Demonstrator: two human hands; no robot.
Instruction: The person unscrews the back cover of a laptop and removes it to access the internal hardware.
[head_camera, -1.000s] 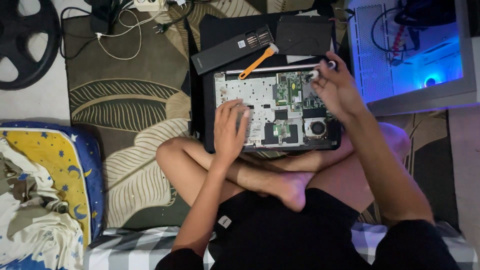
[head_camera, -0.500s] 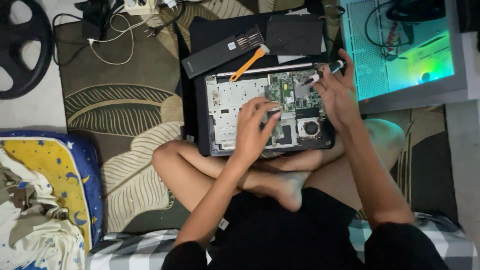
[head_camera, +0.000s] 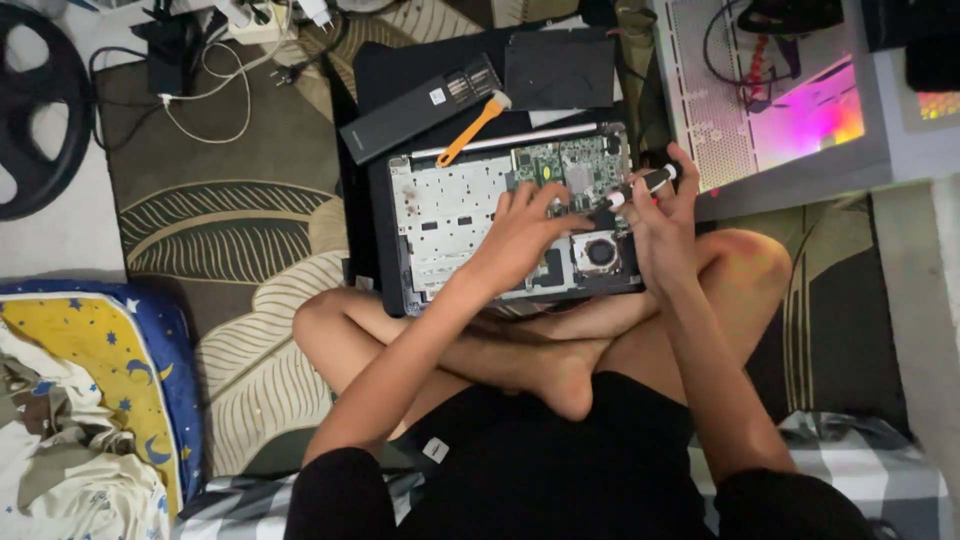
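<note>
Clearly, the right hand (head_camera: 662, 222) was closed around a small screwdriver (head_camera: 640, 187) with a black-and-white handle, pinched between thumb and fingertips, its tip angled down toward the green circuit board (head_camera: 570, 172) just left of those fingers. The left hand (head_camera: 520, 238) lay spread on the opened laptop (head_camera: 450, 215), fingers loosely splayed and gripping nothing, fingertips touching the board's lower edge, with the round cooling fan (head_camera: 600, 252) just right of its knuckles. The laptop rested across the person's crossed legs, directly under both hands. Beyond the fingers lay an orange pry tool (head_camera: 472, 130) and a long black bit case (head_camera: 420, 108), both well apart from them.

The screwdriver looked light, stiff and a little slippery, best held high on its handle between 2 fingertips and the thumb. The bare board seemed fragile; steadying by the plastic frame beside it would be safer.
</note>
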